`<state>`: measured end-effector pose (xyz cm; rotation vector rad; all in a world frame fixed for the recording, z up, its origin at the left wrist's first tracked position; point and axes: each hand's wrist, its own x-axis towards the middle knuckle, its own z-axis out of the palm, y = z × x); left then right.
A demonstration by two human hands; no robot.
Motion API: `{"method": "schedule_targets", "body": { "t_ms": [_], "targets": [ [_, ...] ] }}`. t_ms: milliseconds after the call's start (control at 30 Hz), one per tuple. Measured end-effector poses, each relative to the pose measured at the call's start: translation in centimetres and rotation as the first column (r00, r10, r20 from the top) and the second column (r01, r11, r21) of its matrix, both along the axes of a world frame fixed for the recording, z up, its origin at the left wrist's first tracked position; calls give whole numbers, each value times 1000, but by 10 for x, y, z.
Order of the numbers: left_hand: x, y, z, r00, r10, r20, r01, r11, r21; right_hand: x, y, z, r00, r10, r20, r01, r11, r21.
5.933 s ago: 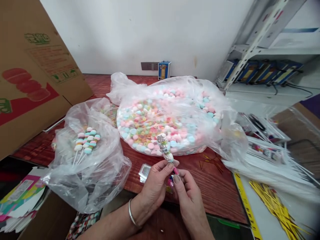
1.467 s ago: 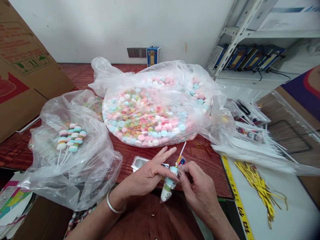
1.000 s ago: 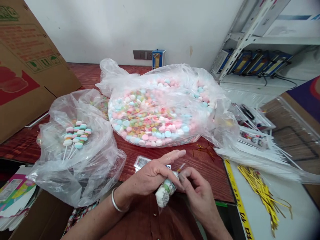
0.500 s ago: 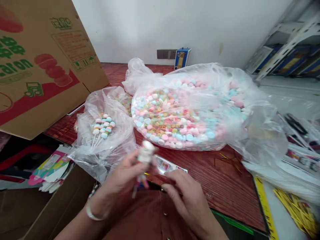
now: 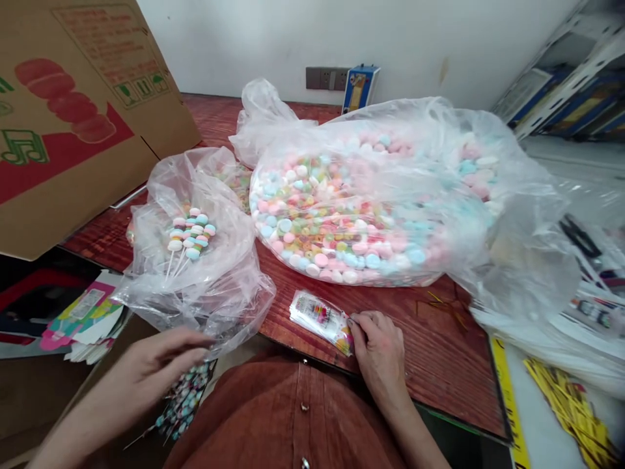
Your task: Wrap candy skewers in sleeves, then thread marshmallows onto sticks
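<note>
My left hand [image 5: 159, 355] hangs low at the left below the table edge, fingers stretched out and empty, just above a pile of wrapped candy sticks [image 5: 181, 404]. My right hand [image 5: 377, 344] rests on the red wooden table [image 5: 430, 365], its fingertips pinching the end of a small stack of printed clear wrappers [image 5: 319, 317]. A big clear bag of pastel candies [image 5: 361, 208] lies behind the wrappers. A smaller clear bag [image 5: 195, 260] at the left holds several unwrapped candy sticks [image 5: 188, 238].
A tilted cardboard box [image 5: 73, 111] leans at the far left above printed cartons [image 5: 83, 316]. Gold twist ties [image 5: 571, 410] and white sticks in plastic [image 5: 590, 306] lie at the right. A blue box [image 5: 360, 88] stands by the wall socket.
The wrapped candy stick that both hands held has left them. My left hand swung down to the left and opened; my right hand went onto the wrapper stack. The view turned left.
</note>
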<state>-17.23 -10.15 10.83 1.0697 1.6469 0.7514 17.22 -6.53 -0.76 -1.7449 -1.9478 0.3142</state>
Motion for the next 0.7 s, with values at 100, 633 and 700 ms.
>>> {"method": "schedule_targets", "body": {
  "t_ms": [100, 633, 700],
  "targets": [
    [72, 27, -12, 868, -483, 117, 483, 875, 26, 3, 2, 5, 988, -5, -154, 10, 999, 32],
    [212, 69, -65, 363, 192, 912, -60, 981, -183, -2, 6, 65, 218, -321, -922, -7, 944, -330],
    [213, 69, -62, 413, 194, 890, -115, 980, -160, -7, 5, 61, 184, -323, -928, -47, 941, -336]
  ]
}}
